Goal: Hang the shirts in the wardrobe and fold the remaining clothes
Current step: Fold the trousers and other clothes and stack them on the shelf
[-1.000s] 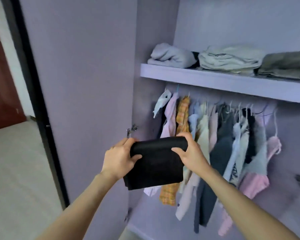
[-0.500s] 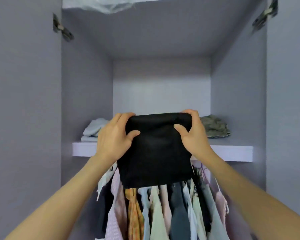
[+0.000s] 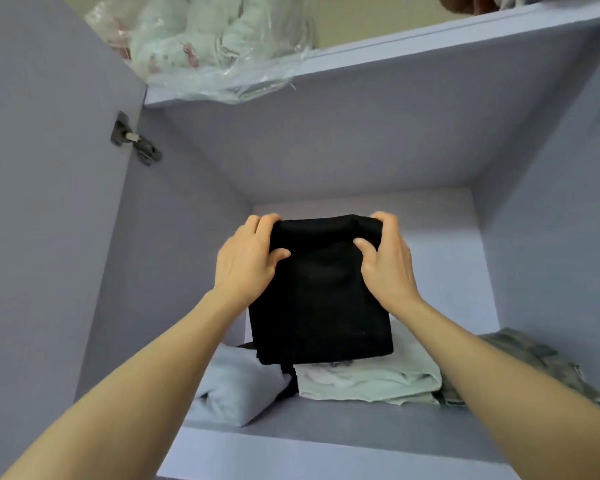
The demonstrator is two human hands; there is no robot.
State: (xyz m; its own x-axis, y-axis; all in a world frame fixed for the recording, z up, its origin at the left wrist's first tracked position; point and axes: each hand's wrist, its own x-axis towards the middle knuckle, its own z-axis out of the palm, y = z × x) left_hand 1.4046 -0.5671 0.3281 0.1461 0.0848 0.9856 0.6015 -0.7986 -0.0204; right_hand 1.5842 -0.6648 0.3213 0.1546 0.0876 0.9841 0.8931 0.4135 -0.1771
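Note:
A folded black garment (image 3: 321, 303) hangs in the air inside the upper wardrobe compartment, above the clothes stacked on the shelf (image 3: 343, 434). My left hand (image 3: 248, 259) grips its top left corner, thumb in front and fingers curled over the top edge. At the top right corner my right hand (image 3: 387, 261) grips it the same way. The garment's lower edge hangs just over a folded pale green piece (image 3: 378, 379) and hides part of it.
A folded light blue garment (image 3: 236, 386) lies at the shelf's left, a grey-green one (image 3: 530, 365) at its right. A plastic bag of pale fabric (image 3: 208, 46) sits on the top shelf. The open door with its hinge (image 3: 132, 138) is at left.
Both hands have lifted the black garment from in front of the hanging shirts up and into the shelf compartment. My view has tilted upward, so the hanging rail is out of sight.

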